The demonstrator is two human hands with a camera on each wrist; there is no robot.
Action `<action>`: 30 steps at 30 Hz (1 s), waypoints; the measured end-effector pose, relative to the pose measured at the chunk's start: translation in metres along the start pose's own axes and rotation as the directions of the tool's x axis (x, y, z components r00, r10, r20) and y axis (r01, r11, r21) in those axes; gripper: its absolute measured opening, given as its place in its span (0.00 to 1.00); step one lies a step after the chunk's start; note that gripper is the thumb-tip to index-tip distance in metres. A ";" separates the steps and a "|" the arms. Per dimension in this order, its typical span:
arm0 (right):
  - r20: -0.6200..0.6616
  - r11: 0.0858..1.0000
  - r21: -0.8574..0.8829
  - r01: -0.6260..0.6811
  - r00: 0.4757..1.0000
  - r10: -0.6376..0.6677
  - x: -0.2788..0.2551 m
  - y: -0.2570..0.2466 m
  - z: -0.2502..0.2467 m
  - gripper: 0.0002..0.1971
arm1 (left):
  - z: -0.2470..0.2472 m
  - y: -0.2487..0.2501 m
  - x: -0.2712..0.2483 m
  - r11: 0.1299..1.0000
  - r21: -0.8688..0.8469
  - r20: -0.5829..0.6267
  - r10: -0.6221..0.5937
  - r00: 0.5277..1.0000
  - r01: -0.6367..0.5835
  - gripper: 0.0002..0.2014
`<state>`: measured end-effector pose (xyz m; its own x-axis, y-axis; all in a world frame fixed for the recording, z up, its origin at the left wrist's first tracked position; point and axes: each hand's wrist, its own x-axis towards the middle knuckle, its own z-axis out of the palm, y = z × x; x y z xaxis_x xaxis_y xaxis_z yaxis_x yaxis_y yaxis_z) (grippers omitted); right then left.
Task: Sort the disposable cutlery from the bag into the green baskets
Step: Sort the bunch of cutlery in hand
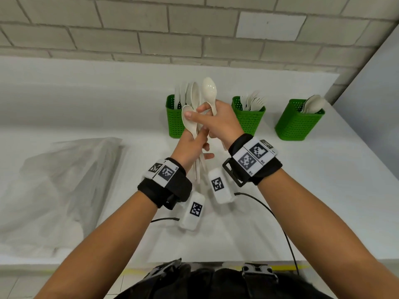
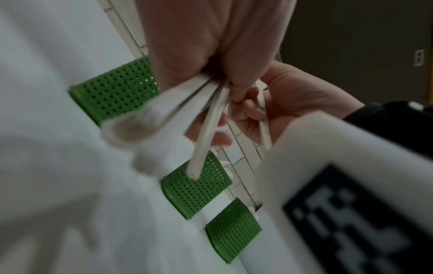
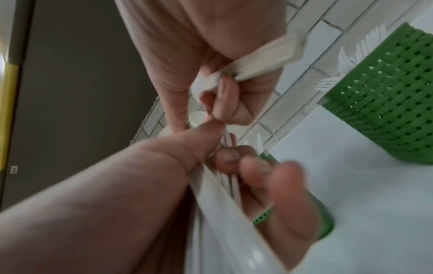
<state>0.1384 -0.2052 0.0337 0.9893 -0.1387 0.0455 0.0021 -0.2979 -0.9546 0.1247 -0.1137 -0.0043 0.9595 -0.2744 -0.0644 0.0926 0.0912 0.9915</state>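
Both forearms raised over the white table (image 1: pixel 302 190), meeting in front of the left basket (image 1: pixel 175 124). Left hand (image 1: pixel 191 147) turned thumb-side up, fingers curled tight round a bundle of white cutlery (image 1: pixel 194 117), handles poking out below the palm, bowls and tips fanning out above. Right hand (image 1: pixel 220 121) just above and touching it, thumb and forefinger reaching across to the bundle, remaining fingers curled round the handle of a single spoon (image 1: pixel 209 91) standing upright, bowl uppermost. Exact count in the bundle hard to make out: two spoon bowls plain, further pale pieces behind them merging with whatever stands in the left basket. Left wrist view blurred at close range, showing several handles bunched under the palm and the right hand's fingers (image 2: pixel 253 111) hooked round one thin handle. Right wrist view likewise soft, left hand's fingertips (image 3: pixel 257 172) pressed against the handles. Three green baskets in a row near the brick wall (image 1: pixel 194 29): left one partly hidden behind the hands, middle basket (image 1: pixel 248 121) holding forks, right basket (image 1: pixel 299 124) holding spoons. One clear plastic bag (image 1: pixel 71 173) lying crumpled on the table at the left, contents not discernible. Two black wristbands with printed markers, one per wrist.
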 end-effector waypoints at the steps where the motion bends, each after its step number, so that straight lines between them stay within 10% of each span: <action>1: 0.015 1.000 0.001 0.004 1.000 -0.004 0.001 0.000 -0.004 0.15 | 0.004 0.000 0.001 1.000 -0.022 -0.007 -0.003 1.000 0.003 0.13; 22: 0.057 0.990 0.001 0.144 0.988 -0.143 -0.005 0.015 -0.011 0.15 | 0.021 0.000 -0.006 0.994 0.035 -0.131 0.110 0.985 -0.106 0.19; 30: -0.009 0.969 0.248 -0.003 1.000 0.006 0.005 0.003 -0.002 0.20 | 0.012 -0.002 -0.013 0.995 0.063 -0.083 0.088 0.993 -0.083 0.15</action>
<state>0.1431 -0.2081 0.0319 0.9879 -0.1491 0.0428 0.0350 -0.0542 -0.9979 0.1087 -0.1215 -0.0044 0.9826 -0.1850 0.0136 -0.0039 0.0528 0.9986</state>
